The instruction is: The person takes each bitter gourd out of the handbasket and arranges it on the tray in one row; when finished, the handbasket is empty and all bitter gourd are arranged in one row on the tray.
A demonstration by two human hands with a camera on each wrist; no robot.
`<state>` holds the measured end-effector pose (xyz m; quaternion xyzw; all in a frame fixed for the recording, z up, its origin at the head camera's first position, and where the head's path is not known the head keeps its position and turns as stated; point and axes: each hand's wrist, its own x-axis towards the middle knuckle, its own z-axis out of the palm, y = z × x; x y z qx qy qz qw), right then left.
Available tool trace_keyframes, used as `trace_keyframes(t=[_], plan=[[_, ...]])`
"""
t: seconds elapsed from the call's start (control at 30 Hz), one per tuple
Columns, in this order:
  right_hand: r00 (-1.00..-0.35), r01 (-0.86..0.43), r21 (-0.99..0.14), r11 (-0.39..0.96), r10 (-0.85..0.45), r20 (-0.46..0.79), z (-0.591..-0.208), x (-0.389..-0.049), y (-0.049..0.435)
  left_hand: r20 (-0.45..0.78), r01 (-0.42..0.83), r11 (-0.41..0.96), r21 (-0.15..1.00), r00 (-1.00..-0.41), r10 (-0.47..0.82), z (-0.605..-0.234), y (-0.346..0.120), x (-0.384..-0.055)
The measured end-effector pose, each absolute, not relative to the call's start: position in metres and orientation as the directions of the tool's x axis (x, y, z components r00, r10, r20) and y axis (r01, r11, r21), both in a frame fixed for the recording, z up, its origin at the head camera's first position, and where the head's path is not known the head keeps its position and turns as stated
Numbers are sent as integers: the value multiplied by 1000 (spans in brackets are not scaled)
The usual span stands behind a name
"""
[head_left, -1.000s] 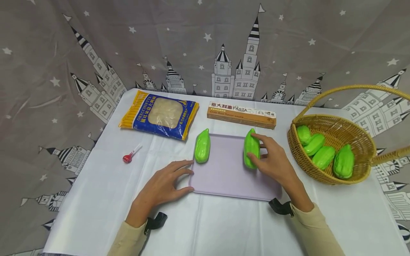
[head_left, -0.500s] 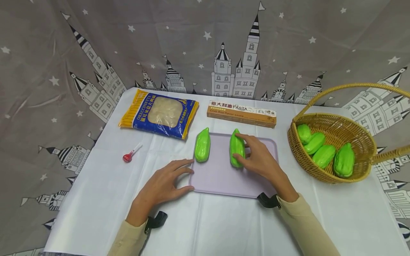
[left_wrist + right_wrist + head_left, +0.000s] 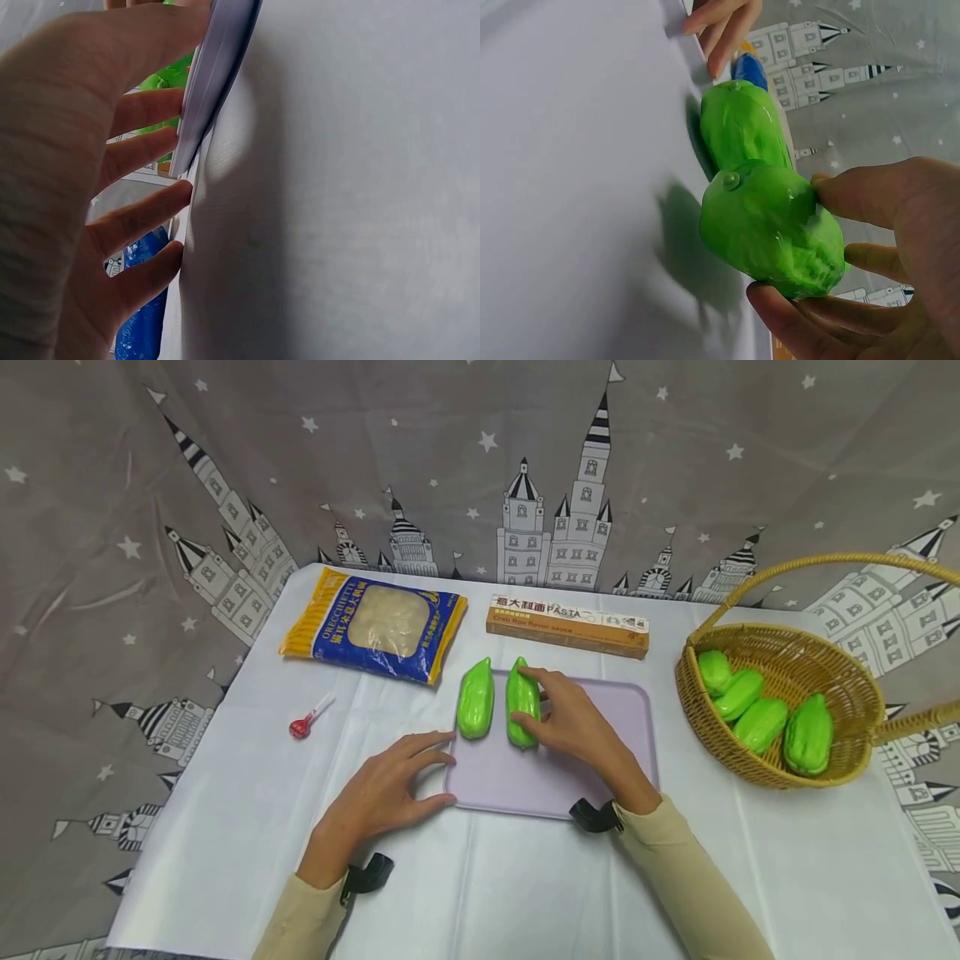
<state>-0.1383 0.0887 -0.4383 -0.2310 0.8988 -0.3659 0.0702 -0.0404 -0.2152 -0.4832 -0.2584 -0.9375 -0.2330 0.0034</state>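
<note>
My right hand (image 3: 573, 722) holds a glossy green papaya (image 3: 519, 703) between thumb and fingers, over the left half of a pale purple tray (image 3: 592, 785). In the right wrist view the held papaya (image 3: 769, 225) shows its stubby stem end, and its shadow falls on the tray. A second green papaya (image 3: 475, 702) lies along the tray's left edge, just left of the held one. My left hand (image 3: 386, 785) rests with spread fingers at that same edge. The left wrist view shows its thumb and fingers beside the tray's rim (image 3: 217, 67).
On the right stands a wicker basket (image 3: 697, 735) with several more green papayas (image 3: 761, 727) and a tall handle. Behind the tray lie a blue and yellow orecchiette bag (image 3: 378, 625) and a long pasta box (image 3: 567, 627). A red lollipop (image 3: 301, 727) lies at left.
My right hand has carried its papaya leftward across the tray, from the right side to close beside the other papaya. My left hand has stayed at the tray's left edge.
</note>
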Motion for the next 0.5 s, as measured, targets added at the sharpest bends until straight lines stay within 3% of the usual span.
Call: trace_keyframes(t=[0.5], plan=[[-897, -323, -686, 652, -442, 2, -447, -147, 71, 114, 476, 757, 447, -870, 480, -483, -216, -40]])
